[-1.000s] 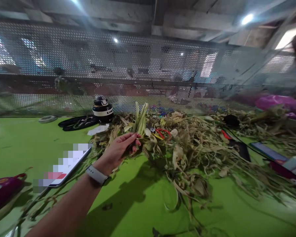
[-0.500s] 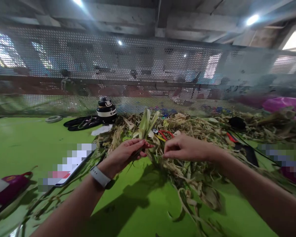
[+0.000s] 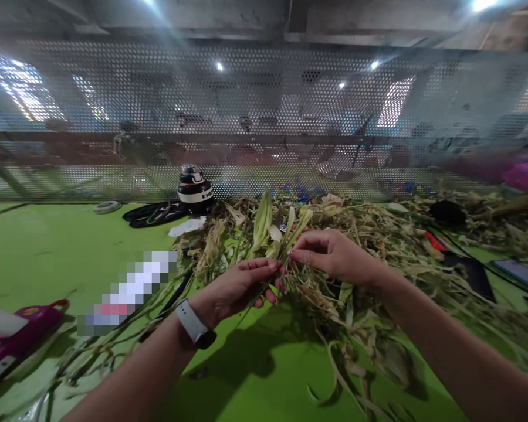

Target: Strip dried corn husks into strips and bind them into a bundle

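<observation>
My left hand [image 3: 242,287], with a light-banded watch on its wrist, is closed around the lower stems of a small bunch of pale green leaves [image 3: 263,220]. The leaves fan upward from its fingertips. At the right edge of the bunch, my right hand [image 3: 328,255] pinches a thin piece at the stems, close to the left fingertips. Behind and to the right of both hands spreads a heap of dry, yellowish plant leaves [image 3: 378,240].
A black and white bottle [image 3: 195,190] stands behind the heap's left end, beside a black coil [image 3: 152,214]. A purple tool [image 3: 22,337] lies at far left on the green table [image 3: 48,246]. Perforated metal [image 3: 255,117] rises behind.
My right hand has closed the gap to the bunch and now pinches at its stems. The view has shifted slightly, and the left hand with the bunch appears a little further right.
</observation>
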`<control>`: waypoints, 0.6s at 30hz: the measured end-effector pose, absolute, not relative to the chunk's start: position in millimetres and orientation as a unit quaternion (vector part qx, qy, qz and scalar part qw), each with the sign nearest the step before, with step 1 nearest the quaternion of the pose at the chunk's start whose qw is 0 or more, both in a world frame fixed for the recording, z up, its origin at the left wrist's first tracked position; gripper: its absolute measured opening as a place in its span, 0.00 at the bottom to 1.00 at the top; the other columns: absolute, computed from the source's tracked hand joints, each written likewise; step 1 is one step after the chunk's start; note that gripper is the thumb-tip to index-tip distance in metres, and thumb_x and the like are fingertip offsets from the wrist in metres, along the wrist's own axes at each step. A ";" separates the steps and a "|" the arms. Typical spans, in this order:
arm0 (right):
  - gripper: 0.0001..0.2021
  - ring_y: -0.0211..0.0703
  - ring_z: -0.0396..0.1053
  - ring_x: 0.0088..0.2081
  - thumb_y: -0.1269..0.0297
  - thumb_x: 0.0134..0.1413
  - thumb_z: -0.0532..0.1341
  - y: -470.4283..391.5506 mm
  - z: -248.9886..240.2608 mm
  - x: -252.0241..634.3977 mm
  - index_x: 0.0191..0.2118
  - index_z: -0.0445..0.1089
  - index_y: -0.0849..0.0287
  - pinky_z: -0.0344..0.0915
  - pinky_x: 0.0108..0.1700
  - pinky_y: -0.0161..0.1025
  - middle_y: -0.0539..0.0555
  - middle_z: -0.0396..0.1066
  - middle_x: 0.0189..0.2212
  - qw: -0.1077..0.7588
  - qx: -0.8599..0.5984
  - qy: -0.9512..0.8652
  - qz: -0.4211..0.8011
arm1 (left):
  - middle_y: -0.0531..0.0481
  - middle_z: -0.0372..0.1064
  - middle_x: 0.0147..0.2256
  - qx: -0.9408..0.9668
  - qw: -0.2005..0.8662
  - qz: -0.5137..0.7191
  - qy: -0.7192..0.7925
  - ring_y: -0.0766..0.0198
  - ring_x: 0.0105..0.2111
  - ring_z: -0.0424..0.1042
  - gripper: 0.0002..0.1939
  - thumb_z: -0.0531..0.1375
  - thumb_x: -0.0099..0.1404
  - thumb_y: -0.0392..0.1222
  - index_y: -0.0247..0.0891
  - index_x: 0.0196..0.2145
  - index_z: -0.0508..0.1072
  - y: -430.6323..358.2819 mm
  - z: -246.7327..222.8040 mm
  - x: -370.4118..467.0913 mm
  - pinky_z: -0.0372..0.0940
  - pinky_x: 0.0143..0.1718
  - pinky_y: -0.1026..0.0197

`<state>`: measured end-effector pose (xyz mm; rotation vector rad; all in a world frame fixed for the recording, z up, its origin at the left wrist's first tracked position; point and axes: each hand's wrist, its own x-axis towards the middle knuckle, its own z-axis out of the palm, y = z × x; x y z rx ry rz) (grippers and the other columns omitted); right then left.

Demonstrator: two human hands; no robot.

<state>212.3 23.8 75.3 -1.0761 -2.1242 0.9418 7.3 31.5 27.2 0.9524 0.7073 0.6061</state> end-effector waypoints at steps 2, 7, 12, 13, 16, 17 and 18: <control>0.13 0.31 0.55 0.23 0.56 0.53 0.58 24.1 76.6 214.6 0.30 0.69 0.62 0.53 0.25 0.31 0.47 0.61 0.21 0.301 -0.406 -0.790 0.348 | 0.52 0.73 0.25 0.453 0.785 0.276 0.320 0.74 0.17 0.69 0.07 0.63 0.56 0.42 0.36 0.31 0.72 30.9 28.0 6.9 0.55 0.11 0.76; 0.13 0.31 0.53 0.22 0.57 0.52 0.58 23.8 80.4 219.1 0.30 0.69 0.63 0.51 0.25 0.31 0.46 0.58 0.20 0.313 -0.420 -0.780 0.343 | 0.51 0.74 0.28 0.467 0.781 0.261 0.323 0.76 0.16 0.67 0.07 0.62 0.56 0.43 0.36 0.31 0.72 28.6 31.3 6.7 0.50 0.10 0.77; 0.13 0.32 0.53 0.22 0.55 0.52 0.59 24.9 81.2 221.9 0.31 0.69 0.63 0.51 0.24 0.32 0.47 0.59 0.21 0.317 -0.427 -0.775 0.342 | 0.53 0.72 0.24 0.464 0.781 0.255 0.330 0.76 0.15 0.65 0.09 0.64 0.54 0.43 0.36 0.29 0.72 27.5 32.1 8.2 0.47 0.09 0.76; 0.14 0.32 0.53 0.22 0.55 0.51 0.59 25.3 81.2 222.6 0.31 0.69 0.63 0.51 0.24 0.32 0.47 0.59 0.21 0.316 -0.427 -0.776 0.341 | 0.53 0.71 0.23 0.465 0.780 0.254 0.332 0.76 0.15 0.65 0.09 0.64 0.54 0.44 0.35 0.29 0.72 27.5 31.9 8.4 0.48 0.10 0.76; 0.14 0.31 0.52 0.21 0.55 0.52 0.58 26.4 81.5 225.8 0.31 0.69 0.62 0.50 0.23 0.31 0.46 0.57 0.20 0.320 -0.433 -0.775 0.330 | 0.56 0.67 0.21 0.476 0.773 0.251 0.335 0.77 0.15 0.63 0.10 0.64 0.54 0.44 0.34 0.30 0.73 27.8 30.9 8.5 0.51 0.11 0.75; 0.14 0.30 0.51 0.21 0.55 0.52 0.58 26.7 81.8 227.3 0.30 0.69 0.62 0.49 0.23 0.31 0.46 0.56 0.19 0.322 -0.437 -0.774 0.325 | 0.56 0.66 0.20 0.483 0.771 0.249 0.332 0.77 0.15 0.62 0.10 0.63 0.55 0.44 0.34 0.31 0.73 28.0 30.6 8.2 0.52 0.11 0.75; 0.14 0.30 0.50 0.20 0.55 0.52 0.58 27.1 82.2 228.9 0.30 0.69 0.62 0.48 0.22 0.31 0.45 0.56 0.19 0.323 -0.442 -0.774 0.319 | 0.57 0.65 0.20 0.490 0.769 0.246 0.329 0.77 0.15 0.61 0.10 0.62 0.56 0.44 0.34 0.32 0.73 28.3 30.3 7.8 0.52 0.12 0.75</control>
